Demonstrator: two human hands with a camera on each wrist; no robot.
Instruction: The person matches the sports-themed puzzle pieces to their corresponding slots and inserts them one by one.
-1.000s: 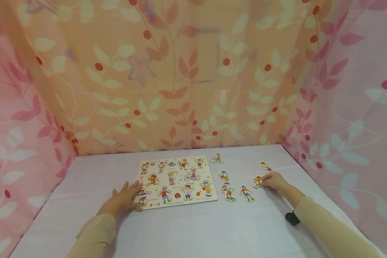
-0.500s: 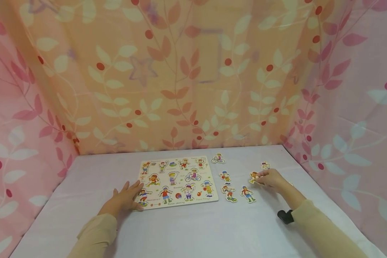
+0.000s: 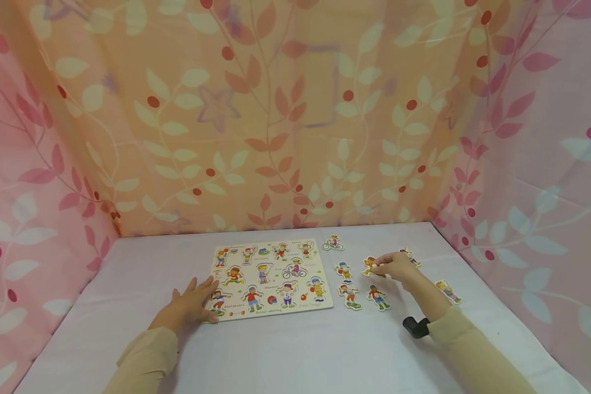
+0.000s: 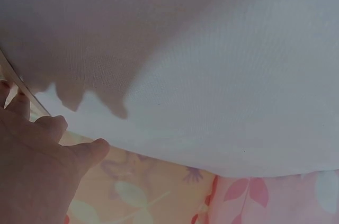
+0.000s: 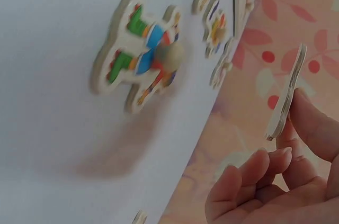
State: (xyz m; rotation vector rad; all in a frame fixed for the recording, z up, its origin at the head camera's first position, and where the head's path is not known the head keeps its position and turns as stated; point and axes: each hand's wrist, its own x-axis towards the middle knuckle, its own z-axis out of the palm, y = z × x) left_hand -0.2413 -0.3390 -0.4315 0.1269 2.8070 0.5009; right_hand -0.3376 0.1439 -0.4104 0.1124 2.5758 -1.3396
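Observation:
A wooden puzzle board [image 3: 295, 310] printed with children playing sports lies left of centre on the table. My left hand [image 3: 189, 302] rests on its left edge with the fingers spread; in the left wrist view that hand [image 4: 45, 150] shows at the lower left. My right hand [image 3: 395, 269] pinches a puzzle piece [image 3: 368, 266], a running figure in orange, above the table right of the board. The right wrist view shows this piece edge-on, between thumb and fingers. Below it lies a roller-skating puzzle piece [image 3: 378, 297] with a round knob on its face.
More loose pieces lie right of the board: a cyclist [image 3: 332, 242], a ball player [image 3: 343, 272], a skateboarder [image 3: 349, 296], one behind the right hand [image 3: 411, 256] and one by the right forearm [image 3: 448, 292]. Patterned curtains [image 3: 276, 109] enclose the table's back and sides.
My right hand has moved left with the running-figure piece, closer to the board, uncovering the piece by the forearm. The left hand has stayed on the board's edge.

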